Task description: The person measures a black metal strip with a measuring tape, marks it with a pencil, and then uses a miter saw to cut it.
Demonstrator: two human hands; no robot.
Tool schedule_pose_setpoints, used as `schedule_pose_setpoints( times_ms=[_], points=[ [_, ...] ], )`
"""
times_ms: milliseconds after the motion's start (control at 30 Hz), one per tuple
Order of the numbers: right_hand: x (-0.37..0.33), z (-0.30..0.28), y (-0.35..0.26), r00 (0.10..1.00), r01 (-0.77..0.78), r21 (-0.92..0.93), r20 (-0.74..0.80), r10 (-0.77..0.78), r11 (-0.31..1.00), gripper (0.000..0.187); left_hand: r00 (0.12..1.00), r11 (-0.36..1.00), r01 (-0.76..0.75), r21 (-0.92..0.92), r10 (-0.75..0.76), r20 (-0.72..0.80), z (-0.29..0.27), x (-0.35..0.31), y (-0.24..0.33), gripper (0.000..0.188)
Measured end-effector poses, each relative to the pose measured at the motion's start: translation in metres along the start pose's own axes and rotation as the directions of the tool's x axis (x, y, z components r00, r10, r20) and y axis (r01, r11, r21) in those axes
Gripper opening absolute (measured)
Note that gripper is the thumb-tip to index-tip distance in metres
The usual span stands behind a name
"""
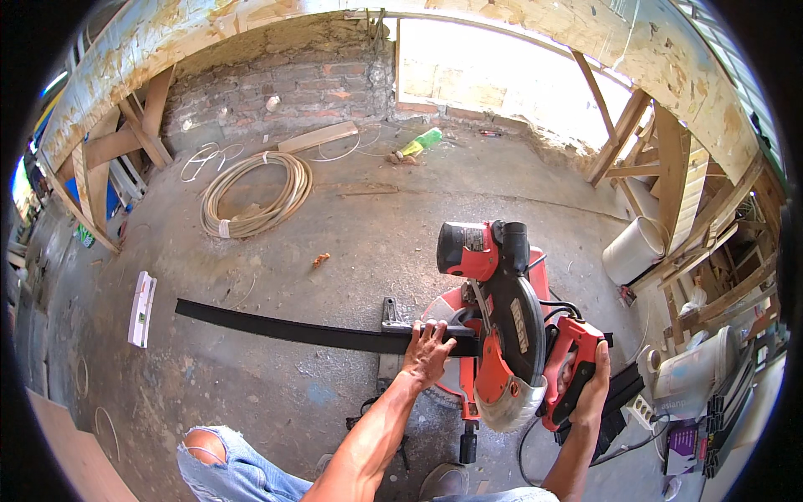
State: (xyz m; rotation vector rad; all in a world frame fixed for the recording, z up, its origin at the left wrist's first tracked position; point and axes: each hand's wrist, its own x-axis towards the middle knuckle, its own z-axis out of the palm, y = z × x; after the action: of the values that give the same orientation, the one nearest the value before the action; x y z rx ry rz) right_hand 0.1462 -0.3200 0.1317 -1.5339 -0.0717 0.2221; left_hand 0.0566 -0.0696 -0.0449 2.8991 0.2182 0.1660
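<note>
A long, flat black strip (309,332) runs rightward under the left hand (428,361), its grip wide, fingers spread. It reaches a red-and-black electric mitre saw (514,326); beyond is the right hand (591,391), its grip wrapped around the saw's red-and-black handle (575,337). This looks like steadying before a cut; lowering the saw would call for fingers kept clear.

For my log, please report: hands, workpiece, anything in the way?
Left hand: fingers on black strip. Right hand on red handle. Strip juts left from saw. White-pink bar beyond its end, not touching.
</note>
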Motion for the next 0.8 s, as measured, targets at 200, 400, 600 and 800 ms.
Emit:
schedule_pose_setpoints(
  times_ms=[200, 400, 600, 800],
  points=[
    [-0.0004, 0.0001, 0.0007, 1.000, 0.000, -0.002, -0.004, 0.000, 1.000, 0.068, 1.000, 1.000, -0.005, -0.006, 0.005, -0.028, 0.0023, -0.0005, -0.0006, 0.042],
    [-0.0013, -0.0009, 0.0004, 1.000, -0.005, -0.017, -0.014, 0.005, 1.000, 0.067, 1.000, 0.996, 0.009, -0.094, -0.011, -0.022, -0.0030, -0.0003, 0.0016, 0.038],
    [-0.0023, 0.0013, -0.0002, 1.000, 0.008, -0.021, -0.012, -0.008, 1.000, 0.066, 1.000, 0.998, 0.005, -0.070, -0.007, -0.022, -0.0038, -0.0005, 0.0021, 0.039],
    [-0.0025, 0.0003, 0.0012, 1.000, 0.014, -0.012, 0.006, -0.014, 1.000, 0.067, 1.000, 0.998, 0.002, -0.064, -0.004, -0.022, -0.0026, -0.0001, 0.0016, 0.039]
  ],
)
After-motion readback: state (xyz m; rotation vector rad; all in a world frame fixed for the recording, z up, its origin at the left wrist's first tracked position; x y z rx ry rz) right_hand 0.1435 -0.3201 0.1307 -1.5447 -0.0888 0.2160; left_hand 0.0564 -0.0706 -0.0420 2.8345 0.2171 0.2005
